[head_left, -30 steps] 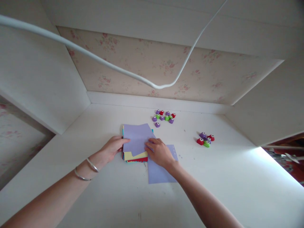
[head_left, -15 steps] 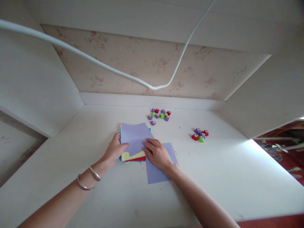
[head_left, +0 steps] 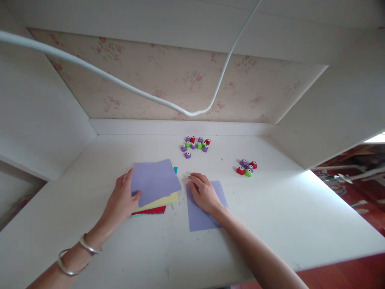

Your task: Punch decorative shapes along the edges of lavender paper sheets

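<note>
My left hand (head_left: 122, 196) grips the left edge of a stack of coloured paper, thumb on top and fingers at the side. A purple sheet (head_left: 155, 180) tops the stack, with a yellow sheet (head_left: 171, 198), a red sheet (head_left: 152, 210) and a bit of blue (head_left: 175, 170) showing at the edges. Right of the stack, a separate purple sheet (head_left: 200, 218) with small holes or cuts along its top right edge lies flat. On it rests my right hand (head_left: 206, 194), palm down, fingers extended, covering its upper middle.
Several small purple, red and green craft punches (head_left: 193, 145) are grouped near the back of the white table (head_left: 270, 212). Another cluster of punches (head_left: 248, 171) sits to the right. A white cable (head_left: 132, 86) hangs across the view above. Side panels (head_left: 313, 108) enclose the table.
The left hand has drawn the paper stack leftward, away from the single purple sheet. My right hand has come off the stack onto that sheet. The view has shifted slightly.
</note>
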The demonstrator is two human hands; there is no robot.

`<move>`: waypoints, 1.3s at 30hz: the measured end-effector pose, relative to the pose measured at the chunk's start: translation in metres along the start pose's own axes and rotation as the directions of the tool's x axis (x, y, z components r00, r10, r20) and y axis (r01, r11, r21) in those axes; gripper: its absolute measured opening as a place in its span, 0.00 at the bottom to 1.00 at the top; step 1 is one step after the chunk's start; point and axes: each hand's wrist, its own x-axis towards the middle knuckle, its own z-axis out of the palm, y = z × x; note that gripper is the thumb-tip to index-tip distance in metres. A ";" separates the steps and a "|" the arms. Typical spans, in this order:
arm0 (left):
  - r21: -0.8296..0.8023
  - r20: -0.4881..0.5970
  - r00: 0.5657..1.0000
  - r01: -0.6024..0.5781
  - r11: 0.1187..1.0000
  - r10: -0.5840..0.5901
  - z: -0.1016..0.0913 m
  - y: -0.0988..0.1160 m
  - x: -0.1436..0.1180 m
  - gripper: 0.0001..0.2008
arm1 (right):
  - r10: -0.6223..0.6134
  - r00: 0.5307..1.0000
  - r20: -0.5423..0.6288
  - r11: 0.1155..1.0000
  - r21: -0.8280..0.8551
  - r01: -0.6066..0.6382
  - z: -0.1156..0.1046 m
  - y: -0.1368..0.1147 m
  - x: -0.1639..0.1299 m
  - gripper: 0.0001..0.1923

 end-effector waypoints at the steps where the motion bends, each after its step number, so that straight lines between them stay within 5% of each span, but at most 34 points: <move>1: 0.092 -0.028 0.995 -0.089 0.992 0.092 0.002 0.004 -0.003 0.31 | 0.007 1.000 -0.005 1.000 0.019 -0.006 0.001 0.000 0.002 0.15; 3: 0.217 -0.027 0.964 -0.254 0.942 0.266 0.009 0.019 -0.009 0.25 | 0.027 0.999 -0.017 0.998 0.064 -0.026 0.004 -0.001 0.007 0.15; 6: 0.166 0.114 0.903 -0.429 0.888 0.415 0.025 0.048 -0.016 0.20 | 0.107 0.994 -0.034 0.985 0.141 -0.101 0.005 0.002 0.017 0.14; 10: 0.073 0.412 0.721 -0.636 0.768 0.558 0.039 0.073 -0.014 0.21 | 0.230 0.973 -0.033 0.957 0.190 -0.220 0.000 0.014 0.030 0.12; 14: -0.002 0.564 0.565 -0.728 0.686 0.602 0.040 0.074 0.005 0.26 | 0.241 0.970 -0.016 0.962 0.138 -0.237 -0.011 0.028 0.046 0.12; 19: -0.046 0.578 0.486 -0.782 0.622 0.655 0.038 0.071 0.019 0.21 | 0.251 0.967 0.040 0.966 0.050 -0.253 -0.015 0.041 0.070 0.18; 27: 0.006 0.468 0.540 -0.794 0.608 0.700 0.031 0.066 0.005 0.15 | 0.198 0.976 0.093 0.978 0.042 -0.203 -0.004 0.017 0.066 0.18; 29: 0.023 0.400 0.615 -0.748 0.663 0.680 0.026 0.057 0.020 0.16 | 0.156 0.983 0.096 0.975 0.146 -0.169 -0.001 0.000 0.057 0.18; 31: 0.105 0.274 0.770 -0.620 0.778 0.577 0.021 0.043 0.042 0.20 | 0.205 0.971 0.120 0.929 0.287 -0.232 0.002 -0.017 0.050 0.17; 33: 0.207 0.201 0.891 -0.444 0.872 0.406 0.016 0.025 0.063 0.24 | 0.346 0.912 0.220 0.808 0.424 -0.408 0.004 -0.031 0.047 0.18; 34: 0.245 0.247 0.906 -0.401 0.883 0.343 0.014 0.016 0.070 0.27 | 0.417 0.865 0.280 0.722 0.476 -0.502 0.005 -0.035 0.046 0.20; 37: 0.249 0.417 0.857 -0.427 0.870 0.301 0.011 -0.003 0.068 0.27 | 0.522 0.741 0.422 0.461 0.591 -0.661 0.009 -0.044 0.043 0.26; 39: 0.318 0.435 0.868 -0.398 0.860 0.241 0.010 -0.007 0.052 0.27 | 0.518 0.723 0.457 0.350 0.658 -0.667 0.013 -0.047 0.040 0.27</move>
